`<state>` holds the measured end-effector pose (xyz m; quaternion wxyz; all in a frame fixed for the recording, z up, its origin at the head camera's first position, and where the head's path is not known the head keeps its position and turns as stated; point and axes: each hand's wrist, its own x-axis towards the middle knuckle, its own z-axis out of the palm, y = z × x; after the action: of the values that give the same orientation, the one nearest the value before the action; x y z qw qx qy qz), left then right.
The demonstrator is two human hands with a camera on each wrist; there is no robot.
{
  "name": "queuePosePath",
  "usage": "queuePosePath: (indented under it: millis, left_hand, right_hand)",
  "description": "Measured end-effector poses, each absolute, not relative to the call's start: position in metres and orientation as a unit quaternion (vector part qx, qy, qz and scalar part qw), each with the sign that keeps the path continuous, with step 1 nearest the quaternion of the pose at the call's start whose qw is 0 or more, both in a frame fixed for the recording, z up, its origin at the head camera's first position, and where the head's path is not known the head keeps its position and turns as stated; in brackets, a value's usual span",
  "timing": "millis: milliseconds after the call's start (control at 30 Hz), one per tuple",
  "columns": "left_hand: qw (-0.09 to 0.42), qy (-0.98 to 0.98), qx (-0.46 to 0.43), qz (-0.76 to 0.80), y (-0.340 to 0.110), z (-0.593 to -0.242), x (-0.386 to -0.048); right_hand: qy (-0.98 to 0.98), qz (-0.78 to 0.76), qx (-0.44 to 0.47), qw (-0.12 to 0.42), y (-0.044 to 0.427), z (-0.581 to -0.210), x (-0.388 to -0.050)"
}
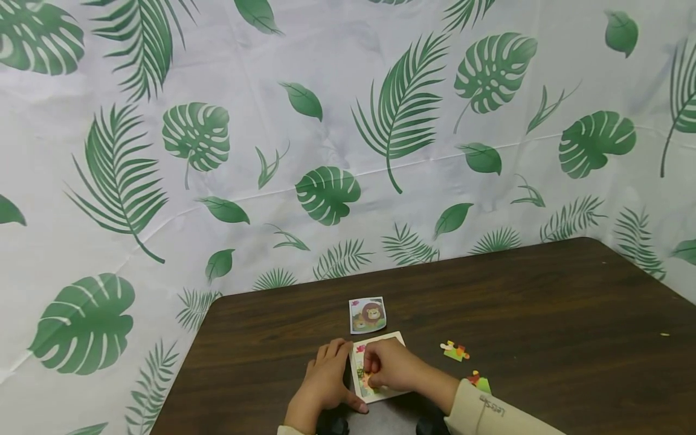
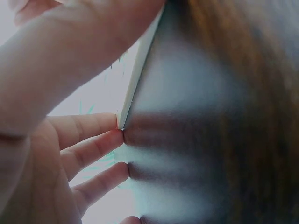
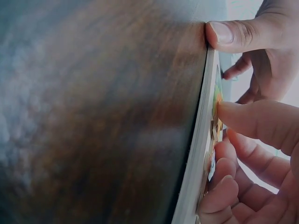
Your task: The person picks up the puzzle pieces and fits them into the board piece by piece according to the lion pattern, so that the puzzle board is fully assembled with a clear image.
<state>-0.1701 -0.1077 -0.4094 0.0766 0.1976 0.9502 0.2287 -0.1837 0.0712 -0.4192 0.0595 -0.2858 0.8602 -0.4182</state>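
A pale-framed jigsaw board (image 1: 385,397) lies near the table's front, with a partly visible animal picture in it. My left hand (image 1: 325,376) is spread along its left side, thumb at the near corner and fingertips by the far one. In the left wrist view, straight fingertips meet the board's edge (image 2: 135,81) and the tabletop. Over the board, my right hand (image 1: 393,365) has curled fingers and pinches a small orange puzzle piece (image 1: 372,376) low against the picture. The right wrist view shows the thumb on the picture's surface; the fingers hide much of the piece.
Behind the board lies a picture card (image 1: 368,315) with a lion on it. Loose puzzle pieces (image 1: 455,351) rest to the right, and more pieces (image 1: 481,382) lie partly behind the right sleeve. A leaf-patterned cloth (image 1: 326,241) hangs behind the dark wooden table (image 1: 544,314).
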Motion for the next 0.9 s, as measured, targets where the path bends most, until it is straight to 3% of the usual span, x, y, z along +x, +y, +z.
queuePosePath:
  millis: [567,900]
  left_hand:
    - [0.068,0.949,0.207,0.228,-0.107,-0.407,-0.168]
    - [0.077,0.95,0.203,0.224,-0.108,-0.408,-0.17]
  right_hand:
    - [0.883,-0.371,-0.278,0.071,0.067,-0.414,-0.187]
    - [0.929,-0.278,-0.213,0.118,0.056,-0.399,-0.194]
